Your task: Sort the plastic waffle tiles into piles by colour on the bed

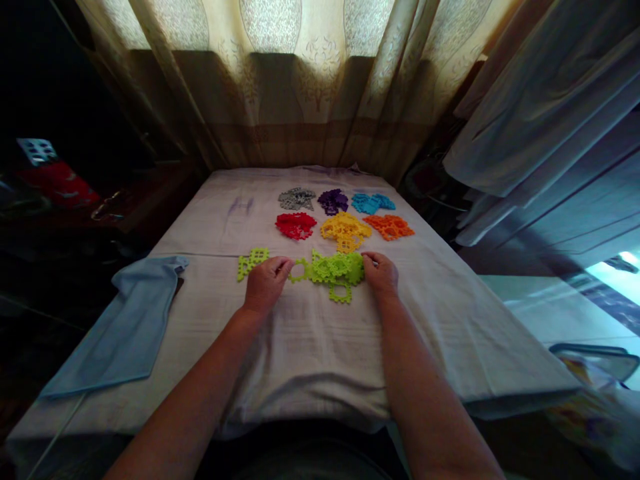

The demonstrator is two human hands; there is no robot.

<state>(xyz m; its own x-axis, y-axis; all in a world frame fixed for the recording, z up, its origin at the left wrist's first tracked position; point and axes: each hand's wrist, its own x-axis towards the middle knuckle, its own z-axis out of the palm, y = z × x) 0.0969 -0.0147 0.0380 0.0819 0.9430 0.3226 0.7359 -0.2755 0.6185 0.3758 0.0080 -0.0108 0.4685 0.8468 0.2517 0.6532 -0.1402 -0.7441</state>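
Lime-green toothed plastic pieces (333, 267): one loose heap, centre of the bench (310, 360), lying between the two hands; flat, overlapping, some with open centres. One square frame (341, 293) juts from the near side of the heap; another open frame (299, 270) lies at its left end.

Left hand (267, 283): fingers drawn together, tips at the left edge of the open frame; whether they grip it cannot be told. Further green pieces (259, 255), with windowed centres, lie just beyond and left of this hand.

Right hand (381, 273): fingers curled, tips at the right end of the heap; whether a piece is pinched cannot be told.

Sorted heaps beyond, nearer row, left to right: red (295, 226), yellow (346, 230), orange (389, 227). Farther row: grey (297, 199), purple (333, 201), blue (373, 203).

Also: bench draped in pale cloth; light-blue fabric (125, 327) on its left side; patterned curtain (320, 100) behind.
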